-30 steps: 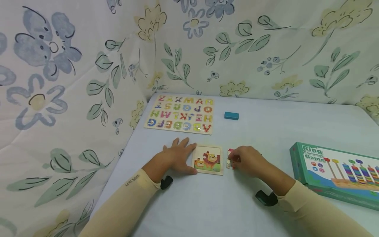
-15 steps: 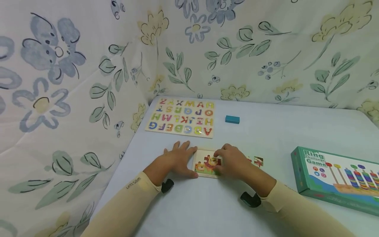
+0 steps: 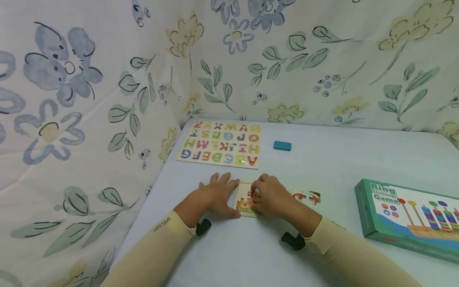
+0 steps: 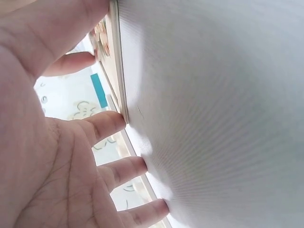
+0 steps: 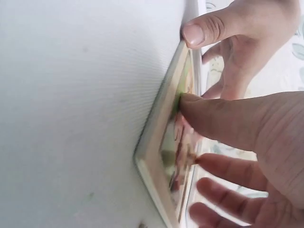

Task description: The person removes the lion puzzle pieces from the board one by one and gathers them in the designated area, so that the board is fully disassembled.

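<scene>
A small wooden tray puzzle (image 3: 244,189) with a lion picture lies flat on the table. My left hand (image 3: 215,199) lies at its left side, fingers spread; in the left wrist view the thumb and index finger touch the edge of its wooden frame (image 4: 120,71). My right hand (image 3: 273,198) covers the puzzle's right part. Thumb and index finger pinch a puzzle piece (image 5: 180,142) low over the picture in the right wrist view, and the hand partly hides it. Just right of that hand lie loose picture pieces (image 3: 314,197).
An alphabet board (image 3: 218,144) with colourful letters lies at the back left. A small teal block (image 3: 282,146) sits to its right. At the right stands a green Ring Challenge Game box (image 3: 405,219). A floral cloth (image 3: 305,91) hangs behind the table.
My right hand has moved left with a piece, from the loose pieces onto the puzzle tray. More of the loose pieces show now. My left hand has stayed at the tray's left edge.
</scene>
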Motion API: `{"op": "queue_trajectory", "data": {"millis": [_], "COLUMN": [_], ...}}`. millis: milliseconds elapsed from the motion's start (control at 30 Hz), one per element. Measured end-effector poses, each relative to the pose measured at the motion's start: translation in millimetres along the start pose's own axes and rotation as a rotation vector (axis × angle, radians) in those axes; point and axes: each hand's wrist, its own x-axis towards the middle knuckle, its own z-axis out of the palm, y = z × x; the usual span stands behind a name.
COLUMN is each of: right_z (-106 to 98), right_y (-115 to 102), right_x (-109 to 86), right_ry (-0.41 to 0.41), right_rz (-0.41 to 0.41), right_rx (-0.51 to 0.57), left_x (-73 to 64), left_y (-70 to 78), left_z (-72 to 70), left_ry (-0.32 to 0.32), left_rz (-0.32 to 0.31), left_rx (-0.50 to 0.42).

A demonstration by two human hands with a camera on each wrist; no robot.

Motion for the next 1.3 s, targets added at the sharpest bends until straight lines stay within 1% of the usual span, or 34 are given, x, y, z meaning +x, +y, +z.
{"op": "queue_trajectory", "data": {"millis": [133, 200, 333, 433, 567, 667, 833, 967, 1100, 1233, 1300], "right_z": [0.3, 1.1, 3.3, 3.1, -6.2, -18.1, -35.7, -40.5, -34.8, -23.9, -19.4], "right_y": [-0.5, -1.2, -0.8, 3.3, 13.9, 26.2, 54.9, 79.4, 96.3, 104.6, 107.3], "right_x": [-1.1, -1.2, -0.5, -1.2, -7.0, -15.2, -36.7, -59.3, -74.6, -79.0, -79.7], "right_ry": [0.043, 0.052, 0.070, 0.082, 0.096, 0.122, 0.176, 0.178, 0.141, 0.115, 0.123], "right_rz": [0.003, 0.011, 0.026, 0.006, -0.023, -0.005, 0.053, 0.121, 0.178, 0.216, 0.226], "right_rx": [0.050, 0.081, 0.162, 0.242, 0.364, 0.418, 0.430, 0.424, 0.439, 0.460, 0.457], "left_x": [-0.5, -0.6, -0.5, 0.2, 1.8, 2.3, 0.5, -0.9, -0.6, 0.9, 1.9], "left_y": [0.3, 0.5, 1.3, 2.1, 1.7, 0.2, -1.8, -2.3, -4.0, -4.5, -3.2], "left_z": [-0.8, -0.9, -0.7, -0.6, 0.1, 1.1, 1.8, 1.6, 1.1, 1.2, 1.6], "left_ry": [0.006, 0.006, 0.001, -0.004, -0.002, 0.006, 0.015, 0.016, 0.020, 0.025, 0.025], "left_rz": [0.005, 0.005, 0.001, 0.005, 0.016, 0.020, 0.019, 0.022, 0.026, 0.038, 0.047], "left_rx": [0.003, 0.002, -0.009, -0.014, -0.012, -0.013, -0.001, -0.004, -0.015, -0.025, -0.032]}}
